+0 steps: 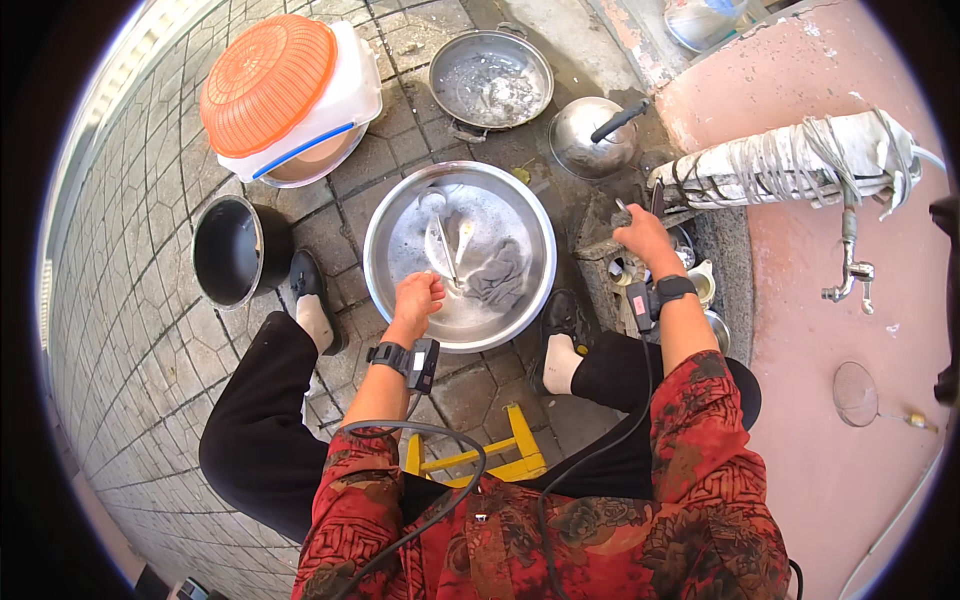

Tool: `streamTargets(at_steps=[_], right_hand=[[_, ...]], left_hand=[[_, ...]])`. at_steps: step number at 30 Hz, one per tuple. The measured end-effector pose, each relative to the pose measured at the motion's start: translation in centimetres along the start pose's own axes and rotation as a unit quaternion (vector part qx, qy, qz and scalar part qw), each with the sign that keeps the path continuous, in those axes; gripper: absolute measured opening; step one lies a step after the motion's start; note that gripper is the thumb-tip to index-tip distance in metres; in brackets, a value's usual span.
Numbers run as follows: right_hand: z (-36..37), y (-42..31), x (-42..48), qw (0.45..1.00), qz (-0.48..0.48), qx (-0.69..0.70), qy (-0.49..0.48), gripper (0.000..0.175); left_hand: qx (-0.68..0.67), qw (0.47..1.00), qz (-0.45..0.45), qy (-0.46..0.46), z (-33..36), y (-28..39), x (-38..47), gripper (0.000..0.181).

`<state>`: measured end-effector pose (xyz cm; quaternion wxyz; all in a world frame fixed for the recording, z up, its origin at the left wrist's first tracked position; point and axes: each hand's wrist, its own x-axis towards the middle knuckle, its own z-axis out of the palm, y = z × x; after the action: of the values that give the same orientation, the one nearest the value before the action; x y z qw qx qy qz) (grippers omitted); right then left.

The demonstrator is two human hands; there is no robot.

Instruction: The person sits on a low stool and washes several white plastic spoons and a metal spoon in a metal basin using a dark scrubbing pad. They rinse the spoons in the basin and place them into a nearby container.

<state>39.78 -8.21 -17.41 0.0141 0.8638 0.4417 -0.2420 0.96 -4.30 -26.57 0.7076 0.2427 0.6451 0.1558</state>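
Observation:
A wide metal basin (459, 341) stands on the paving before me with shallow, cloudy water in it. Inside lie a grey cloth (501, 277), a white spoon (463, 238) and a slim, long-handled utensil (445, 247). Over the basin's near left part hovers my left hand (417, 301), its fingers loosely curled; nothing shows in it, though the palm is hidden. To the right, my right hand (649, 238) is closed around a metal utensil (621, 205), of which only a short end shows. Below that hand sit several small metal vessels (702, 283) beside the stone ledge.
Farther off are a shallow metal pan (491, 82), an upturned metal wok lid (592, 142), and a white tub (352, 82) under an orange basket (266, 82). A black pot (225, 255) is at left. A tap (851, 274) and wrapped pipe (787, 161) jut from the pink wall.

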Motion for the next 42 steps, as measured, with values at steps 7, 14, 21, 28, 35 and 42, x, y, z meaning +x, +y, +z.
streamTargets(at_steps=[7,14,21,28,35,42], right_hand=[[1.3,5.2,0.0,0.98,0.167,-0.091,-0.057,0.065],[2.6,-2.2,2.6,0.994,0.028,0.079,0.066,0.056],[8.0,-8.8,2.0,0.968,-0.055,0.246,0.018,0.058],[10.4,-9.8,1.5,0.924,-0.015,0.373,-0.079,0.054],[10.2,-13.8,-2.0,0.916,-0.27,0.294,0.042,0.039],[8.9,-19.5,-3.8,0.943,-0.23,0.241,0.03,0.028]], left_hand=[[0.221,0.962,0.124,0.104,1.6,-3.2,6.3,0.02],[0.383,0.872,0.277,0.126,6.2,-2.1,9.0,0.025],[0.53,0.803,0.223,0.158,9.3,-1.0,11.0,0.017],[0.379,0.891,0.239,0.07,7.8,-1.1,8.2,0.016],[-0.071,0.973,0.119,-0.184,5.9,2.8,2.0,0.018],[-0.053,0.954,0.262,-0.133,5.4,4.7,-3.7,0.013]])
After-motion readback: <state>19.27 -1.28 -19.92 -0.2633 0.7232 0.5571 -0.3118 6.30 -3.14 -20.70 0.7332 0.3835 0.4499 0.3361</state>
